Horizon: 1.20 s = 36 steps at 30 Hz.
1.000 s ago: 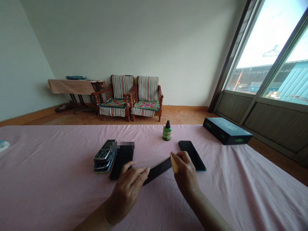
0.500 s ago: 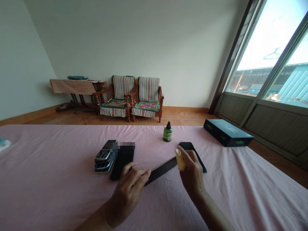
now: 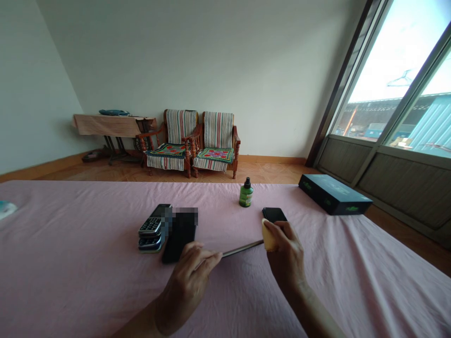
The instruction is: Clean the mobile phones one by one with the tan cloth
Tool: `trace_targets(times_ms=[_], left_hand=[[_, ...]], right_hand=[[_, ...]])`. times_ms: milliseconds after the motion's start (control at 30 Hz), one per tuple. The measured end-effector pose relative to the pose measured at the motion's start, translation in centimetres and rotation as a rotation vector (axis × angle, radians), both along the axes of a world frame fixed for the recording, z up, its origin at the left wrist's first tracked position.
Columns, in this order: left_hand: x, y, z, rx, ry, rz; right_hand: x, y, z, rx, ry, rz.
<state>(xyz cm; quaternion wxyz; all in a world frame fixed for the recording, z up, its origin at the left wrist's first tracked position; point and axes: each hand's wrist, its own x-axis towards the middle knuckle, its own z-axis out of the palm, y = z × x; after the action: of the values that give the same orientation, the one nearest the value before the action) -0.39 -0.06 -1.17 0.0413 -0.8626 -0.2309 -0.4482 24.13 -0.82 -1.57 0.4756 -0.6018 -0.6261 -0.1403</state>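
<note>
In my head view, my left hand (image 3: 190, 277) is curling loosely, fingertips nearly together on the left end of a thin, dark slab (image 3: 243, 248), which is showing only its narrow, straight edge; my thumb is hiding from sight. My right hand (image 3: 287, 246) is pinching a soft-looking yellow pad (image 3: 268, 237), fingers parted by little more than its thickness. The pad is sitting at the slab's right end; I cannot make out whether it is pressing there. Just beyond my right fingers, a glossy black phone (image 3: 275, 214) is lying partly covered. Past my left fingers, a flat black phone (image 3: 180, 237) is resting beside stacked keypad phones (image 3: 150, 227). Farther ahead, between my hands, a green bottle (image 3: 245, 195) is standing upright. Beneath them, pink cloth (image 3: 88, 272) is creasing softly.
</note>
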Motion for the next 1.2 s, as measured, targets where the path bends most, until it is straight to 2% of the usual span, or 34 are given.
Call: trace_targets(times_ms=[200,433,1000,1100,1200], left_hand=[[-0.1,0.6,0.2,-0.148,-0.12,-0.039],[-0.2,0.8,0.0,-0.191,-0.127,-0.032],[-0.2,1.3,0.3,-0.188,-0.081,0.077],[-0.4,1.3,0.2,-0.212,-0.072,0.083],[-0.4,1.3,0.4,-0.205,-0.08,0.087]], right_hand=[[-0.4,-0.2,-0.2,-0.04,0.029,0.023],[-0.7,0.3,-1.0,-0.073,0.004,0.093],[-7.3,-1.0,-2.2,-0.02,-0.006,0.413],[-6.8,-1.0,-1.6,-0.011,0.013,0.459],[-4.8,-0.5,-1.0,0.039,0.08,0.345]])
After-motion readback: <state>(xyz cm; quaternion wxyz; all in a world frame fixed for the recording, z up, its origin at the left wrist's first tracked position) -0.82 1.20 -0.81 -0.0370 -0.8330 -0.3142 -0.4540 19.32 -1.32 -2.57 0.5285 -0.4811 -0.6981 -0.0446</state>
